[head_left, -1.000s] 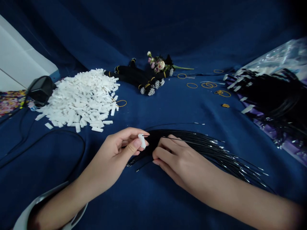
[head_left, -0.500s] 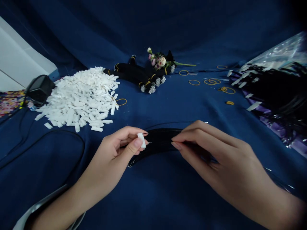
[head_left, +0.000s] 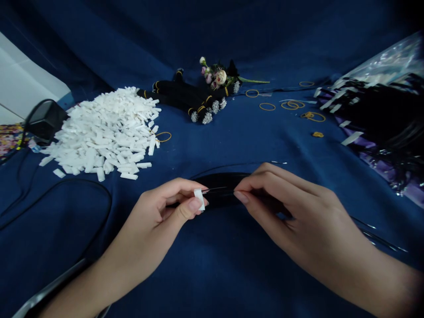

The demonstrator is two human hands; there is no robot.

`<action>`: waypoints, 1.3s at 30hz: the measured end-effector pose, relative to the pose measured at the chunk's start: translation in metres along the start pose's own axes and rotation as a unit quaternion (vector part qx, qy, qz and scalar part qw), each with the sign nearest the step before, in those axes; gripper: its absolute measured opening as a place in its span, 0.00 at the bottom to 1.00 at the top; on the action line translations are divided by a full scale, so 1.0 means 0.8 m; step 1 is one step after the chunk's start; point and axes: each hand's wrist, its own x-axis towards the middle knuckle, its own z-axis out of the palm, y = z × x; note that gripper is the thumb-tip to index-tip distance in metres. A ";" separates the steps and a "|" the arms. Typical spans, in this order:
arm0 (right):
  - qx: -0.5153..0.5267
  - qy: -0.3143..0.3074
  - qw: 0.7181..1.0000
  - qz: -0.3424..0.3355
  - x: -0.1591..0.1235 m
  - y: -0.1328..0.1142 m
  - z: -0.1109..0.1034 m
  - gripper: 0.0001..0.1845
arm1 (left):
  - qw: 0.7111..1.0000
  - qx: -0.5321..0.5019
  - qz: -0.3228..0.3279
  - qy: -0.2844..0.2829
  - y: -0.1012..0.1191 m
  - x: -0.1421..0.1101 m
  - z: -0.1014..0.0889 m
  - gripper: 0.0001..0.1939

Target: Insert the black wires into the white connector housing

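A small white plastic tag (head_left: 199, 199) is pinched between the thumb and fingers of my left hand (head_left: 165, 216). Thumb and forefinger of my right hand (head_left: 298, 212) are closed on a thin black cord (head_left: 218, 189), which runs across to the tag. Whether the cord passes through the tag or lies against it, I cannot tell. Behind and below both hands, a bundle of black cords (head_left: 223, 180) rests on the blue cloth (head_left: 212, 265). Some loose metal-tipped ends (head_left: 387, 243) show beside my right wrist.
A heap of white tags (head_left: 102, 132) lies at left, near a black box (head_left: 48, 121) with a cable. Farther back are banded black cord bundles (head_left: 185, 95) and artificial flowers (head_left: 220, 77). Rubber bands (head_left: 293, 104) and a pile of tagged black cords (head_left: 380, 115) occupy the right.
My hands are slightly closer together, and the thin cord now shows stretched between them. The tag has turned a little more upright. The whole view has shifted slightly.
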 end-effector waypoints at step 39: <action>-0.128 -0.106 0.974 -0.156 -0.016 -0.007 0.045 0.13 | 0.990 0.095 0.024 0.097 -0.001 0.003 -0.004 0.08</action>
